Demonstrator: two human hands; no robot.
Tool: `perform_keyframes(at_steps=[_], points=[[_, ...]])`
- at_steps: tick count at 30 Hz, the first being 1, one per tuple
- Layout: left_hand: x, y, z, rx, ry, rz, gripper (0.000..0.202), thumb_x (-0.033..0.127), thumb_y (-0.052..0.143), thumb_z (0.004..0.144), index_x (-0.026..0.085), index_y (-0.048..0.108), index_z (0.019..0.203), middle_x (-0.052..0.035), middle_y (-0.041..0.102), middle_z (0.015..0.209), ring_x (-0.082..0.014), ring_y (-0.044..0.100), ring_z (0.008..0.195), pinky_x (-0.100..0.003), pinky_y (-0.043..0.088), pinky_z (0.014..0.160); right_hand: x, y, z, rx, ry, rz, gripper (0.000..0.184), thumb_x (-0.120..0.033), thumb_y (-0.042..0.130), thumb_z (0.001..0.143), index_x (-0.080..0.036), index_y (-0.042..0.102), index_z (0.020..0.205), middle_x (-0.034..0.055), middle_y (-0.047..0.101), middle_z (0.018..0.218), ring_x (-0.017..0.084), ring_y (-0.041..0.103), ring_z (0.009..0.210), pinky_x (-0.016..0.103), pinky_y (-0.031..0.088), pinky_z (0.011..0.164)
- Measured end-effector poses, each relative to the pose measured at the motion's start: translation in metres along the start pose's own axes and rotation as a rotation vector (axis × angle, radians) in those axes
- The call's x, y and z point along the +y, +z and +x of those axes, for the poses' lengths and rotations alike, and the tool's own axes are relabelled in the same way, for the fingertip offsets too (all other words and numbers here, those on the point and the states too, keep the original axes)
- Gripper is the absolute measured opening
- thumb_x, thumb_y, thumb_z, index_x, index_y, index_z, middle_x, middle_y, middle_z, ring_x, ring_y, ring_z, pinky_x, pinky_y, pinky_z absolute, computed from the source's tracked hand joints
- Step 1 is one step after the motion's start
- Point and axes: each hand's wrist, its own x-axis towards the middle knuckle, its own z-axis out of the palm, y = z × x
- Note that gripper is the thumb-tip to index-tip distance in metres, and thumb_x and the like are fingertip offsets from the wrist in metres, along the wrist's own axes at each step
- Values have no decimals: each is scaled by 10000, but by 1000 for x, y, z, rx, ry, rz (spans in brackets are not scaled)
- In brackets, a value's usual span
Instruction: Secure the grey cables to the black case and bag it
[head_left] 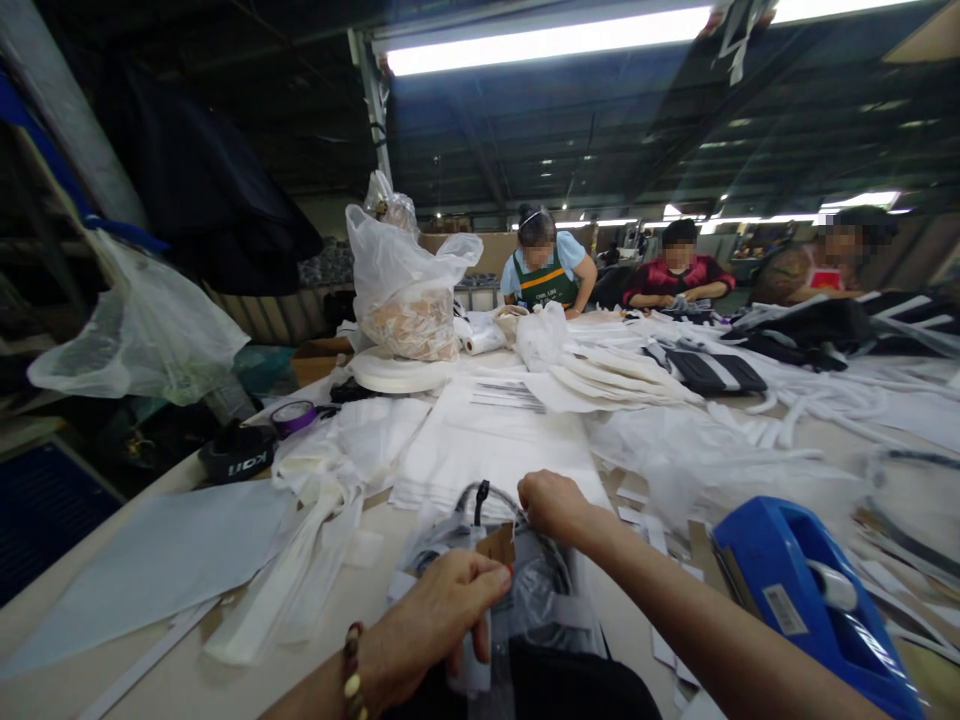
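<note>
A clear plastic bag (581,610) with looped grey cable (553,560) lies at the table's near edge. A black connector end (481,492) stands up from the loops. My left hand (439,610), a beaded bracelet at its wrist, is closed over the bag, thumb and forefinger pinched on the lower edge of a small brown card (497,545). Beneath its fingers a white strip (471,668) hangs down. My right hand (555,505) is closed at the upper right of the cable loop; what its curled fingers hold is hidden.
A blue tape dispenser (814,590) stands at the right. White sheets (480,450) and strips (289,570) cover the table, with a purple tape roll (294,417) at left. A filled plastic bag (412,290) stands farther back. Several co-workers (551,275) sit across the table.
</note>
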Motion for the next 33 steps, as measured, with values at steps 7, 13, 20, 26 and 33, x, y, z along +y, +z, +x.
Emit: perform_keyframes(at_steps=[7, 13, 20, 26, 33], points=[[1, -1, -1, -21, -17, 30, 430, 566, 391, 803, 152, 505, 776, 7, 498, 504, -71, 330, 362, -160, 240, 339, 2, 1, 0, -11, -29, -98, 183, -299, 534, 900, -151, 608, 978, 47, 621, 1013, 172, 592, 944, 392, 477, 853], [9, -5, -11, -36, -34, 17, 419, 542, 391, 826, 148, 529, 845, -3, 526, 510, -73, 342, 368, -164, 218, 356, 9, -1, 1, 25, -72, -21, 147, -225, 546, 881, -156, 625, 984, 36, 645, 951, 164, 602, 902, 358, 483, 806], [8, 0, -12, -93, -53, 125, 406, 506, 397, 840, 144, 564, 914, 5, 522, 527, -93, 378, 406, -180, 258, 370, 14, 3, -3, 39, -242, 47, 329, -52, 516, 776, -249, 708, 956, 37, 647, 1013, 166, 607, 897, 235, 415, 740], [1, -2, -2, -91, -2, 132, 424, 543, 401, 817, 146, 545, 794, 7, 527, 531, -82, 375, 397, -174, 236, 371, 19, 7, -9, 44, -354, 21, 356, -24, 516, 706, -221, 715, 926, 35, 635, 1052, 168, 614, 887, 230, 411, 752], [0, -9, 23, -115, 62, 196, 422, 528, 389, 785, 132, 527, 741, 10, 487, 483, -78, 339, 419, -172, 185, 392, 25, 11, -7, 82, -396, 14, 312, -66, 481, 735, -201, 697, 915, 27, 662, 1013, 150, 621, 884, 204, 415, 752]])
